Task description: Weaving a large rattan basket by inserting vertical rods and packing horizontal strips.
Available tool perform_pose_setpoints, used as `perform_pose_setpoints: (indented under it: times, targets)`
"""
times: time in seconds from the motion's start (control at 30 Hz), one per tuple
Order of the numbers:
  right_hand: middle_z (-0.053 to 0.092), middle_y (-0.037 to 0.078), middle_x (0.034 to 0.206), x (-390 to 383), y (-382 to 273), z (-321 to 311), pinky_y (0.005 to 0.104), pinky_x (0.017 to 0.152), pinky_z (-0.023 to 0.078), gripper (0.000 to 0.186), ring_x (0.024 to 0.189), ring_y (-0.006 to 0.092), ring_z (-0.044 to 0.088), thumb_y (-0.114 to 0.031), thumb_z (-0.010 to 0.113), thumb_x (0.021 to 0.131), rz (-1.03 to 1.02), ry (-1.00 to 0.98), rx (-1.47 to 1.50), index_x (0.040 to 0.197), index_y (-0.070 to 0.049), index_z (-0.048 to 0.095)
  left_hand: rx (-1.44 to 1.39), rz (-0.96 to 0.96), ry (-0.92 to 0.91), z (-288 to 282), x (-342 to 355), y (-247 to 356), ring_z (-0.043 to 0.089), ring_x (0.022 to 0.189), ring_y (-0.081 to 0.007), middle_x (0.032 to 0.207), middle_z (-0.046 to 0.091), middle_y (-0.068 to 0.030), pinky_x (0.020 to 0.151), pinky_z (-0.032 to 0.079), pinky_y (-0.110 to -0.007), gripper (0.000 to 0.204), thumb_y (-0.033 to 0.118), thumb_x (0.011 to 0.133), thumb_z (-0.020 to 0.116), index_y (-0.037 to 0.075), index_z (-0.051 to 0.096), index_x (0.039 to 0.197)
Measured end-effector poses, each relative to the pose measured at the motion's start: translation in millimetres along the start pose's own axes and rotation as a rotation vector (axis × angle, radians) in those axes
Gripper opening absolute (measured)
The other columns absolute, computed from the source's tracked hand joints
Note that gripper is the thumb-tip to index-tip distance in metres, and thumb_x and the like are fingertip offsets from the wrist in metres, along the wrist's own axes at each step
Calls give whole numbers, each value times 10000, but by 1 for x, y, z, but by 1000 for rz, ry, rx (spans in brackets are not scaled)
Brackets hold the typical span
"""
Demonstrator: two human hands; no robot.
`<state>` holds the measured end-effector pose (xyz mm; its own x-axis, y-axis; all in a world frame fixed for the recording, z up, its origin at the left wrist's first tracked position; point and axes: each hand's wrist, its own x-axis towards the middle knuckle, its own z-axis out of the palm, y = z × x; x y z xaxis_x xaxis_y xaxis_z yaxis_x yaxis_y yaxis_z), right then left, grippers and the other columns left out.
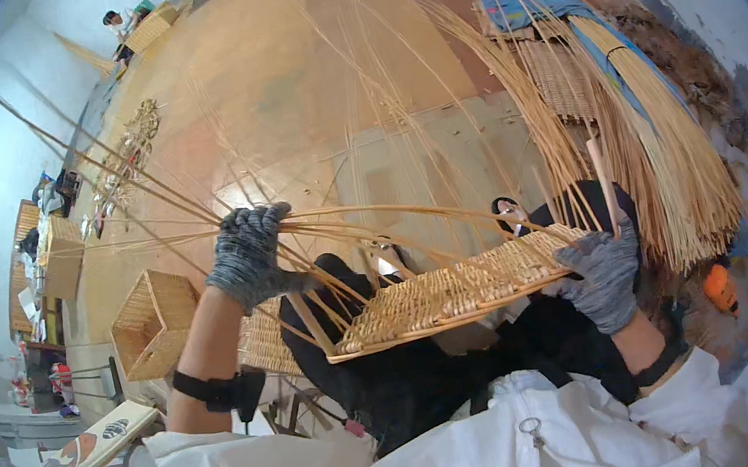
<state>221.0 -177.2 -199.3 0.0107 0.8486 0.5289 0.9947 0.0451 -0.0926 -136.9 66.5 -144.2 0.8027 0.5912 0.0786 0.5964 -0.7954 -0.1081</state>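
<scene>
Across my lap lies a half-woven wicker panel with long loose ends rising from its weave. My left hand, in a grey knitted glove, is closed round a bunch of wicker rods above the panel's left end. At the right end, my right hand, gloved alike, grips the panel's edge beside an upright wooden stick. Another wooden stick stands at the left corner of the weave. The fingertips of my right hand are partly hidden by the panel.
Bundles of long wicker rods lie on the right by a blue cloth. A hexagonal wicker basket stands at left, near a cushion. An orange object lies at far right. Another person sits at the far left.
</scene>
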Motion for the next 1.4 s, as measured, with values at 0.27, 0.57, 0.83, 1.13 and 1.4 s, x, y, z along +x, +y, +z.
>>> perform_pose_setpoints:
  times: [0.27, 0.57, 0.83, 1.13, 1.4]
  targets:
    - [587, 36, 663, -1, -1, 3, 503, 964, 230, 321, 670, 208, 567, -445, 608, 579, 101, -78, -7, 747, -175, 650, -267, -136, -393, -9, 28, -14, 585, 792, -293, 826, 604, -127, 758, 458, -393, 655, 363, 639, 698, 61, 440, 1160]
    - [599, 24, 623, 101, 13, -74, 420, 903, 288, 375, 633, 199, 576, -495, 656, 572, -37, -107, 2, 726, -153, 671, 583, -434, 215, -43, 77, -73, 599, 613, -255, 688, 597, -113, 501, 477, -382, 420, 178, 856, 412, 151, 357, 1272]
    - [604, 14, 617, 130, 16, -160, 419, 930, 270, 382, 654, 176, 594, -495, 676, 584, -107, 86, 227, 737, -146, 672, 680, -344, 257, -192, 57, -75, 581, 673, -308, 706, 577, -179, 539, 455, -433, 351, 261, 871, 411, 135, 426, 1198]
    - [616, 5, 870, 99, 50, -129, 384, 958, 274, 343, 840, 174, 575, -417, 680, 644, -273, 88, 54, 903, -197, 635, 214, -539, 365, -155, 164, 131, 580, 842, -266, 914, 608, -145, 740, 458, -372, 324, 297, 853, 428, 35, 592, 948]
    - [617, 152, 861, -147, 264, -74, 335, 759, 452, 346, 808, 253, 590, -364, 569, 774, 843, 212, 29, 939, -63, 616, -29, -435, 311, -134, 141, 126, 579, 842, -215, 919, 605, -116, 715, 461, -347, 280, 251, 841, 446, 46, 577, 980]
